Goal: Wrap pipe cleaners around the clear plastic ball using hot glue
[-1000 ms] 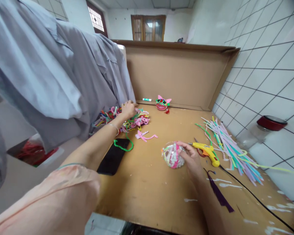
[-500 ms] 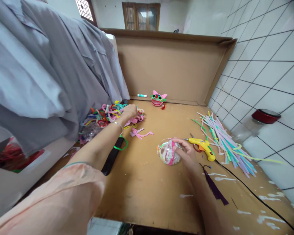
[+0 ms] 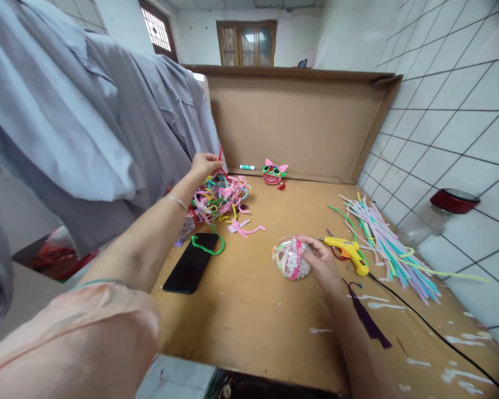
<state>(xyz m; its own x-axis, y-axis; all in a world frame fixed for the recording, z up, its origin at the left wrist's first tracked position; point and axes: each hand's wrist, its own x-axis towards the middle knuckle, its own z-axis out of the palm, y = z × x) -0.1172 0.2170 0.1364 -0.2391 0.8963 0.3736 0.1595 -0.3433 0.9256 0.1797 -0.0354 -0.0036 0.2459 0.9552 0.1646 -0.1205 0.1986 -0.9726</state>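
My left hand (image 3: 203,165) is raised above the left side of the brown table (image 3: 258,310), pinching a tangle of coloured pipe cleaners (image 3: 218,197) and lifting part of the heap; a red strand sticks up from my fingers. My right hand (image 3: 321,265) rests on the table and grips a clear ball wrapped in pink, white and green strips (image 3: 289,259). A yellow glue gun (image 3: 349,252) lies just right of that hand, with red-handled scissors under it.
A black phone (image 3: 191,270) with a green pipe cleaner looped on it lies front left. Straight pipe cleaners (image 3: 386,246) are spread at the right. A pink cat-face figure (image 3: 273,173) and a marker (image 3: 248,167) sit by the cardboard back wall (image 3: 295,124). Grey cloth (image 3: 87,127) hangs left. A red-lidded jar (image 3: 444,213) stands by the tiled wall.
My left hand has closed on the pipe-cleaner heap and risen, pulling strands up off the table. My right hand and the wrapped ball have stayed in place.
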